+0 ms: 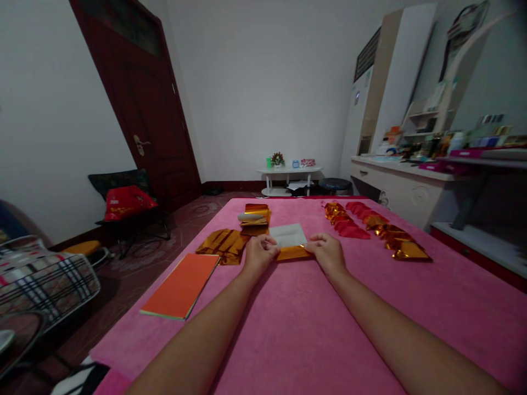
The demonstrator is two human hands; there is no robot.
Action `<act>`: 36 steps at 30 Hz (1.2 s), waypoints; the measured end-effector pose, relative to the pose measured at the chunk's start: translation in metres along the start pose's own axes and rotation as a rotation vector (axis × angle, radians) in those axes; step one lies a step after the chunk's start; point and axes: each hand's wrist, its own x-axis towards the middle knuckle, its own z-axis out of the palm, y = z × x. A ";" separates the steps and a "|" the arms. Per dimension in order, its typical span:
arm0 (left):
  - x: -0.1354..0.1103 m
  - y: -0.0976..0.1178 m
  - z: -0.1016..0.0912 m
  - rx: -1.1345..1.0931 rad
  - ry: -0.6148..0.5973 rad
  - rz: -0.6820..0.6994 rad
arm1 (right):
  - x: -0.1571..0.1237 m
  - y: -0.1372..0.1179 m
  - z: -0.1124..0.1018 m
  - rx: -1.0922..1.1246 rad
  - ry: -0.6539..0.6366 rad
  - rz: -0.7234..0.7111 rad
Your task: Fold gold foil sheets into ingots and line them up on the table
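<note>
A sheet of gold foil paper (291,235) lies on the pink-covered table, white side up, with its near edge folded over into a gold strip. My left hand (260,253) pinches the left end of that fold. At the right end, my right hand (326,251) grips the same strip between thumb and fingers. Just left of my left hand is a spread of flat gold foil pieces (224,244). Behind them stands a stack of gold foil paper (256,216) with a pale rounded object on it.
An orange paper pad (181,286) lies at the table's left edge. Rows of folded gold and red foil pieces (373,222) run along the right side. Beyond the pink tablecloth (288,329) are a low white table (288,170), a stool (335,184) and a dresser (395,175).
</note>
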 end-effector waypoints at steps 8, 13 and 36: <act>-0.004 0.000 0.006 0.278 -0.032 0.096 | -0.009 -0.015 0.004 -0.633 0.056 -0.051; -0.007 0.000 0.007 0.374 -0.035 0.068 | -0.012 -0.021 0.008 -0.767 -0.037 -0.042; -0.007 0.015 0.010 0.682 -0.310 0.331 | -0.025 -0.039 0.012 -1.144 -0.317 -0.344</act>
